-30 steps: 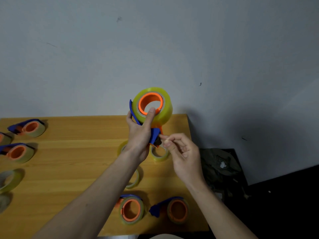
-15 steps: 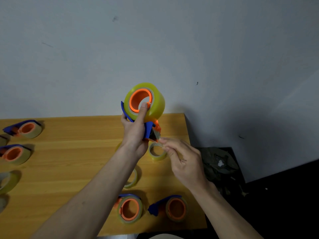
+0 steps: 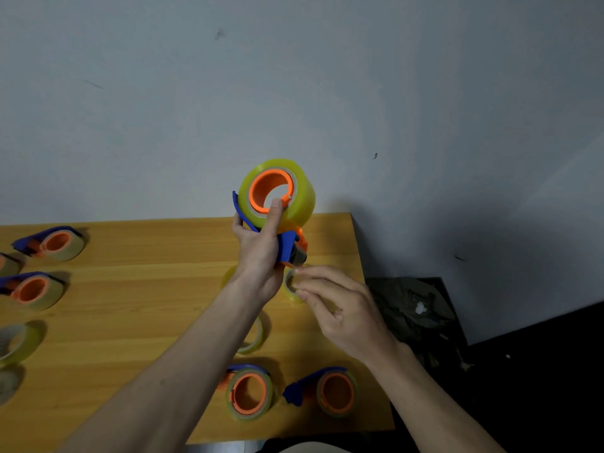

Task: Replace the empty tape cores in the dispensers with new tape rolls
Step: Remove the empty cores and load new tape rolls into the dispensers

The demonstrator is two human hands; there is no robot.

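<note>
Holding the dispenser (image 3: 287,248) by its blue handle, the left hand (image 3: 260,253) grips tight under the fat, slippery-looking tape roll (image 3: 295,197), while the right hand (image 3: 340,308) pinches just below it, maybe at the sticky end.

A wooden table (image 3: 147,299) holds many tape things. Far out past the left arm lie two blue and orange tape holders (image 3: 52,244) (image 3: 31,291), and closer in on that side a see-through tape ring (image 3: 16,344). Under the right hand sits a small yellow ring (image 3: 291,294). Under the left arm peeks another ring (image 3: 255,336). Between the two arms, near the body, lie two more holders (image 3: 250,393) (image 3: 327,392).
</note>
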